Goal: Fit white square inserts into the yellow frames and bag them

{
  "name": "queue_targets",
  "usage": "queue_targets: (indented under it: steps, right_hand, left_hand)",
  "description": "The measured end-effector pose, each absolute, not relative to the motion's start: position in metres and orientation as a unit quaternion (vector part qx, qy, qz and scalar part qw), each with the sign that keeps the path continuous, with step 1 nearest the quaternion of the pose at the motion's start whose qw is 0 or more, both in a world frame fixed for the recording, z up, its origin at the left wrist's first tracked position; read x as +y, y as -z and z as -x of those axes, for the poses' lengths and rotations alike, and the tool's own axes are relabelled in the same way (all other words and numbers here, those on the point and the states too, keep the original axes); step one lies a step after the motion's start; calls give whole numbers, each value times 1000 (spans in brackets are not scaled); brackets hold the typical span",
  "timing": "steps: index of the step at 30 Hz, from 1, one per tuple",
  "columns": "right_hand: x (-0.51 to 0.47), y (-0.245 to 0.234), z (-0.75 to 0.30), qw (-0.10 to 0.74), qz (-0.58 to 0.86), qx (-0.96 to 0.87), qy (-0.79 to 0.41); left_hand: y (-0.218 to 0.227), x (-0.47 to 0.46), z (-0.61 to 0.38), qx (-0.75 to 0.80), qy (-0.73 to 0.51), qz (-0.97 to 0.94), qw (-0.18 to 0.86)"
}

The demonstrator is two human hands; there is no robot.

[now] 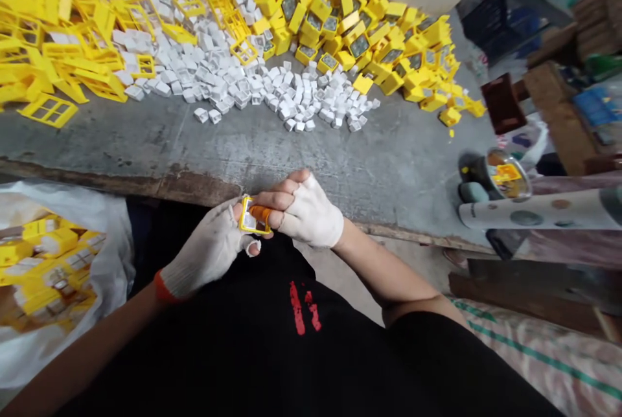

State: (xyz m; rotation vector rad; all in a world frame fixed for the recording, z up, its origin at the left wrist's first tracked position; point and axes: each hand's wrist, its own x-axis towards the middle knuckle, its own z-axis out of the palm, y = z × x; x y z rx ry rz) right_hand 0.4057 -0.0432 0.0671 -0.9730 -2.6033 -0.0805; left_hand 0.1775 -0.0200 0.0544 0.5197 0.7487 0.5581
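Note:
Both my hands wear white gloves with bare fingertips and meet at the table's front edge. Between them is a small yellow plastic box [247, 222] with a whitish inside, its open side facing up. My left hand [214, 242] is closed on the box's left side, thumb below it. My right hand [304, 210] has its fingers bent over the box's right side, some of them reaching into its opening. Whether those fingers also pinch a small white part inside is hidden.
On the grey table [389, 164] lie yellow window frames [48, 111], small white plastic pieces [301, 96] and yellow boxes [359, 45]. A white bag [116, 255] of yellow parts stands at left. At right are a metal tin [522, 190] and a patterned roll [495, 215].

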Motion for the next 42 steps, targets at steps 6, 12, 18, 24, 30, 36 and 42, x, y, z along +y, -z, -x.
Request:
queue_targets:
  steps: [6, 12, 18, 24, 30, 36, 42]
  right_hand:
    - [15, -66, -463, 188, 623, -759, 20]
    - [76, -43, -486, 114, 737, -665, 37]
    - [58, -36, -478, 101, 729, -676, 12]
    - [46, -42, -478, 134, 713, -686, -59]
    - [-12, -69, -428, 275, 572, -765, -112]
    - [-41, -70, -395, 274, 517, -806, -93]
    - [-50, -62, -390, 199, 435, -877, -42]
  left_hand:
    - [-56, -17, -176, 384, -326, -238, 830]
    - [-53, -17, -174, 402, -356, -255, 805]
    - [-55, -18, -173, 382, -382, -264, 799]
    - [-63, -22, -176, 407, -408, -276, 769]
    - [-60, -28, -172, 378, -439, -278, 766]
    - [-61, -34, -173, 364, -449, -280, 766]
    - [-61, -30, -170, 376, -438, -256, 776]
